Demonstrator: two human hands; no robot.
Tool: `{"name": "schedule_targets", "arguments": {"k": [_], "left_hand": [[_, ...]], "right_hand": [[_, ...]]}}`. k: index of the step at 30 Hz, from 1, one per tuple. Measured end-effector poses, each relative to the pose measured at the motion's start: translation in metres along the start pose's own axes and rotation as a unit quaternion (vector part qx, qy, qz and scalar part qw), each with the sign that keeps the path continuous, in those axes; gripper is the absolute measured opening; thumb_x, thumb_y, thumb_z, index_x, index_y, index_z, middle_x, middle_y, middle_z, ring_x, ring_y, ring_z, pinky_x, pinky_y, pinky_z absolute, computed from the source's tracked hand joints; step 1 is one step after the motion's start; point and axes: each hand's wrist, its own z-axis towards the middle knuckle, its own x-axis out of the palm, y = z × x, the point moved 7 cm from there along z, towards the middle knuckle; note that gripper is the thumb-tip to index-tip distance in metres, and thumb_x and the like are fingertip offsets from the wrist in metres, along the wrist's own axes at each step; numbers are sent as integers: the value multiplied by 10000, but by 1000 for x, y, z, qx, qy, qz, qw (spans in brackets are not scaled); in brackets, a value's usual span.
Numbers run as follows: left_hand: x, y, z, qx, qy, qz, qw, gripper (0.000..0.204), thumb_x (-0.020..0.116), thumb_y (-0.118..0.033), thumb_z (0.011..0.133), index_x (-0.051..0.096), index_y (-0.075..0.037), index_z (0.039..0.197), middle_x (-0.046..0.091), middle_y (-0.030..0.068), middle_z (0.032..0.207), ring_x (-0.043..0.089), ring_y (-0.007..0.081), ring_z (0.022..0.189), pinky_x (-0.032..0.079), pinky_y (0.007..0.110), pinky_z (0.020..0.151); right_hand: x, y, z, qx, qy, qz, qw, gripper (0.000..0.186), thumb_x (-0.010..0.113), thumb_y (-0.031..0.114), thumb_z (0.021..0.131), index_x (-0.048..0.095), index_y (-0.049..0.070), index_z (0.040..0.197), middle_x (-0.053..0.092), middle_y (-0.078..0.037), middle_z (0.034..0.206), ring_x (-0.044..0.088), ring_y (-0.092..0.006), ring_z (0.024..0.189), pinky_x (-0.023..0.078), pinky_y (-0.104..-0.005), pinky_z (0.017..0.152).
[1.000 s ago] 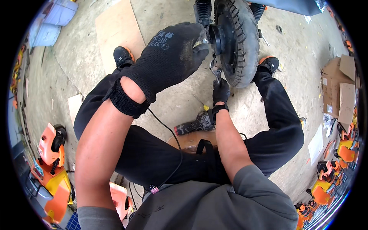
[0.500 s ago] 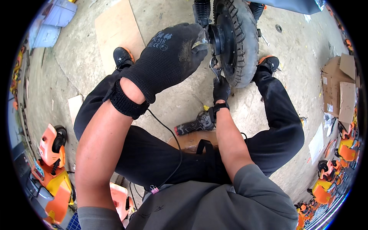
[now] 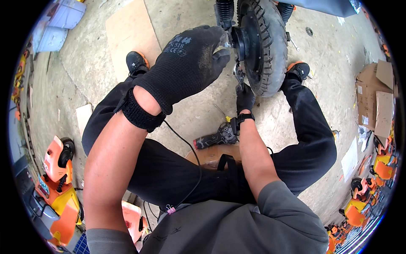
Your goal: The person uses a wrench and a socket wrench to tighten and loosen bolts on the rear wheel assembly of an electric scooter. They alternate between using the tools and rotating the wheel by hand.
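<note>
A wheel with a knobbly black tyre [image 3: 270, 55] and a dark hub [image 3: 253, 42] stands upright in front of me, between two black shock absorbers [image 3: 224, 15]. My left hand [image 3: 190, 61], in a black glove, is closed at the axle end on the wheel's left side; what its fingertips grip is hidden. Lower down, my gloved right hand [image 3: 245, 97] is closed around the lower end of a metal wrench [image 3: 238, 73]. The wrench points up toward the axle, below my left fingers.
A cordless power tool [image 3: 218, 136] lies by my right wrist, near a brown round-edged thing [image 3: 207, 156] between my legs. On the floor are a board [image 3: 131, 31], another wrench [image 3: 294, 44] and a ring [image 3: 309, 31]. An open carton [image 3: 368, 99] stands right; orange scooter-like machines [image 3: 59, 161] line both sides.
The wrench has tilted slightly, with my right hand still on it. My left hand stays at the axle, nearly unmoved. The whole view has shifted a little.
</note>
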Motion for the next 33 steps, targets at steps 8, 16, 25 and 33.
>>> {"name": "schedule_targets", "arguments": {"k": [8, 16, 25, 33], "left_hand": [[3, 3, 1, -13, 11, -11, 1000, 304, 694, -193, 853, 604, -5, 1074, 662, 156, 967, 660, 275, 859, 524, 328, 742], [4, 2, 1, -5, 14, -16, 1000, 312, 697, -196, 851, 602, 1, 1072, 657, 163, 964, 654, 278, 854, 522, 334, 739], [2, 2, 0, -1, -2, -21, 1000, 313, 702, -186, 846, 595, 0, 1074, 660, 155, 967, 658, 258, 825, 526, 321, 719], [1, 1, 0, 14, -15, -6, 1000, 316, 710, -190, 838, 599, -12, 1075, 667, 139, 934, 652, 245, 791, 521, 315, 697]], "right_hand": [[4, -14, 4, -12, -29, 57, 998, 383, 658, 225, 853, 624, 11, 1169, 673, -178, 1064, 639, -294, 976, 468, -357, 845], [11, -13, -2, 12, 8, 77, 997, 342, 610, 246, 911, 631, 4, 1152, 684, -94, 895, 614, -168, 777, 485, -318, 735], [33, -27, -4, 122, 108, 278, 947, 204, 545, 176, 946, 666, 52, 1055, 634, -9, 786, 561, -81, 625, 459, -235, 580], [28, -18, -9, 128, 98, 253, 954, 250, 525, 260, 965, 656, 51, 1002, 606, -20, 715, 549, -92, 568, 475, -246, 545]]}}
